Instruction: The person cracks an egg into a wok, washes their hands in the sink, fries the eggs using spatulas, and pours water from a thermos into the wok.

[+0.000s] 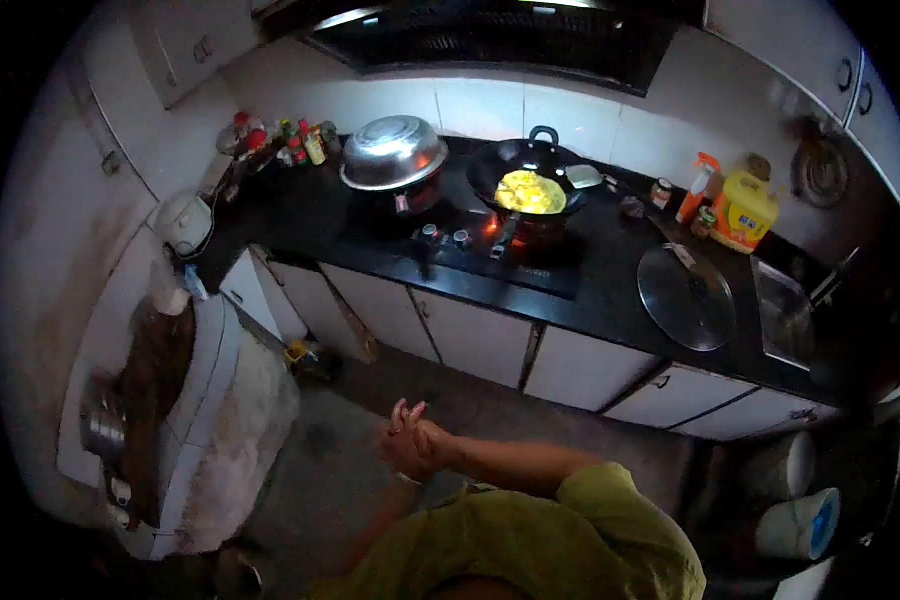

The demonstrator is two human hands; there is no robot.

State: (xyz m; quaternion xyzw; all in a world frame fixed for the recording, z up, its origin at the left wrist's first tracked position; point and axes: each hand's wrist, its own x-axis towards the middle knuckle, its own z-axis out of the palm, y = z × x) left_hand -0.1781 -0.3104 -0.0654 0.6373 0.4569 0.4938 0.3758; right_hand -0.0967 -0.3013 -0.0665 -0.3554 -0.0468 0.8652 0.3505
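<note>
Below the counter's front edge, my left hand point(397, 440) and my right hand point(430, 447) are pressed together in front of my body. The left hand's fingers point up and look stretched out. My right hand comes across from the right and closes around the left; its fingertips are partly hidden. No object shows in either hand. Beyond them, on the stove, stands a black wok point(490, 165) with yellow egg point(530, 193) in it. A spatula point(582, 176) rests at the wok's right rim, and an orange glow shows beneath the wok.
A metal basin point(394, 150) sits upside down over the left burner. Right of the stove lie a glass lid point(685, 300), an orange spray bottle point(699, 187), a yellow jug point(745, 210) and the sink point(785, 310). Sauce bottles point(315, 148) stand at the back left. Buckets point(798, 523) are at lower right.
</note>
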